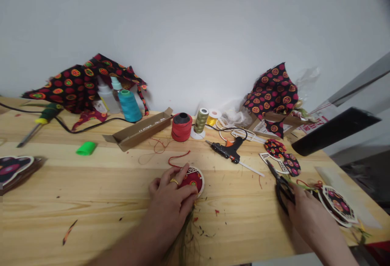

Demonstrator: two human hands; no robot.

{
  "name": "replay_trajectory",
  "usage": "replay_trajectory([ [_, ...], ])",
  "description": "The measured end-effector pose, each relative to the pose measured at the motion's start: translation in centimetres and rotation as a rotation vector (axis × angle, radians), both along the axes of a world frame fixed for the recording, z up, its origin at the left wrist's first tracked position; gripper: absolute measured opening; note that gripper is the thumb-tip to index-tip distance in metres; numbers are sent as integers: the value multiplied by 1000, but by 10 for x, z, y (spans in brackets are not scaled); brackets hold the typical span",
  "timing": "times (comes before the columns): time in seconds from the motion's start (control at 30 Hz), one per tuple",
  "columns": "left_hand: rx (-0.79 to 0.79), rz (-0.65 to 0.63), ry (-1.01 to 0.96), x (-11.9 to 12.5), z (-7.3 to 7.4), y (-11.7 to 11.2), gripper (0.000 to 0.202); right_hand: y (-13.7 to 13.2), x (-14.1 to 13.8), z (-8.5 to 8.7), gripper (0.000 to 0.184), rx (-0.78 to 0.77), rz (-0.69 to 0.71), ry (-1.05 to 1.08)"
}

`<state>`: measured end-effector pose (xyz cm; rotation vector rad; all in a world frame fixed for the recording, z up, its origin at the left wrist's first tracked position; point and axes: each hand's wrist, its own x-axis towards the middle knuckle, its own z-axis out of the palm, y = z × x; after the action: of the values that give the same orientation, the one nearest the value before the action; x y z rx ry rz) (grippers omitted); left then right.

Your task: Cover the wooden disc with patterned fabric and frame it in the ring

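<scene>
My left hand [170, 199] lies near the table's front middle, fingers curled over a round white-framed ornament [195, 176] covered in red patterned fabric, pressing it to the wood. A ring shows on one finger. A red cord [178, 158] trails from the ornament toward the back. My right hand [304, 209] is at the front right, fingers closed on the handles of black scissors [278, 182] that lie on the table with blades pointing away.
A black glue gun [227, 151] lies behind the ornament. Thread spools [181, 127] stand near the wall beside a cardboard box [140, 129]. Patterned fabric [82, 79] is heaped at back left and back right. More ornaments [338, 205] sit at right. A green cap [86, 148] and screwdriver [39, 121] lie left.
</scene>
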<state>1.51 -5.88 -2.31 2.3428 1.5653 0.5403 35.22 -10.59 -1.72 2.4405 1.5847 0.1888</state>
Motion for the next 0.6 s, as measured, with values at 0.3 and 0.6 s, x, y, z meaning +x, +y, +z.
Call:
replay_trajectory([
  [0.3,-12,5,-18,0,0,-1,23,14,-12,9,30,223,179,-121],
  [0.6,-18,2,-2,0,0,1,24,97,-78,36,45,132,672,69],
])
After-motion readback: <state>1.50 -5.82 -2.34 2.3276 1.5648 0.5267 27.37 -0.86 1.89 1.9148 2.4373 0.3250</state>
